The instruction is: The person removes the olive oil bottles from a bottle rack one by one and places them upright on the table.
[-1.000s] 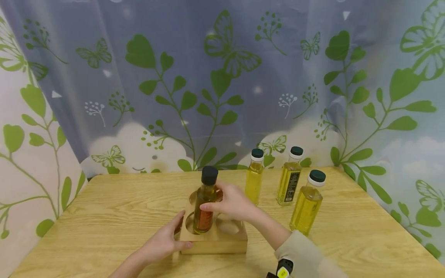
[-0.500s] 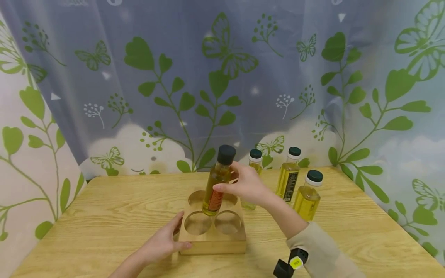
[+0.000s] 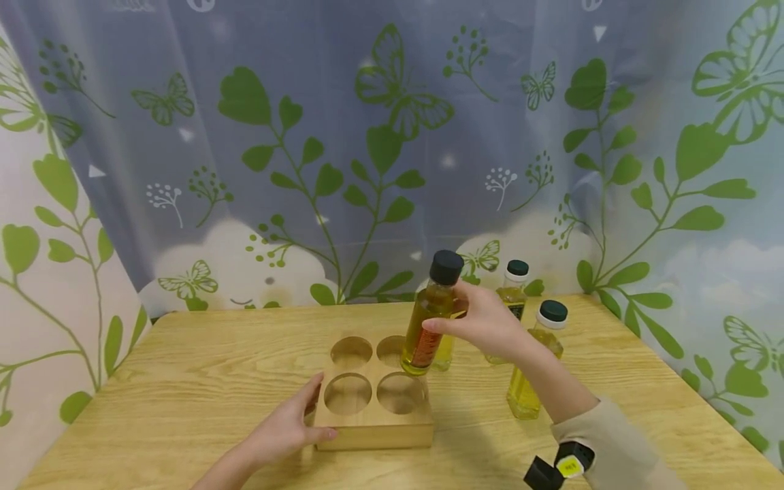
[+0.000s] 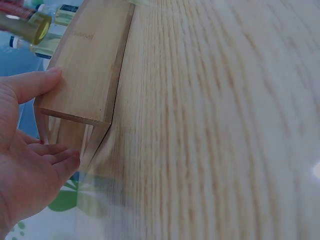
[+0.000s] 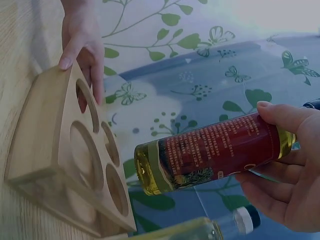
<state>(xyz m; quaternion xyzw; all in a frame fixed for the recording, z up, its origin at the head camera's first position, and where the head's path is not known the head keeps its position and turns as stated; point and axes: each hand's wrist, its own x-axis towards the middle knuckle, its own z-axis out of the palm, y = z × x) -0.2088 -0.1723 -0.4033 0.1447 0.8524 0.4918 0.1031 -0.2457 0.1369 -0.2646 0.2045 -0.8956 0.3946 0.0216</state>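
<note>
My right hand point(image 3: 493, 323) grips an oil bottle point(image 3: 422, 333) with a black cap and red label, thumb in front and fingers behind. The bottle tilts slightly, its base close over the back right part of a wooden bottle holder point(image 3: 373, 437). In the right wrist view, printed text and an olive picture show on the label point(image 5: 220, 145). My left hand point(image 3: 284, 425) holds the holder's front left corner. The left wrist view shows its thumb point(image 4: 42, 82) on the front face and fingers curled at the open end. The holder's round holes contain nothing.
Several yellow oil bottles with dark green caps stand right of the holder: one point(image 3: 446, 355) partly behind the held bottle, one point(image 3: 513, 294) farther back, one point(image 3: 523, 398) behind my right forearm. A patterned curtain point(image 3: 275, 170) hangs behind the wooden table point(image 3: 202, 361).
My right hand has lifted the black-capped bottle out of the holder's front left hole and carried it to the right. My left hand has stayed on the holder.
</note>
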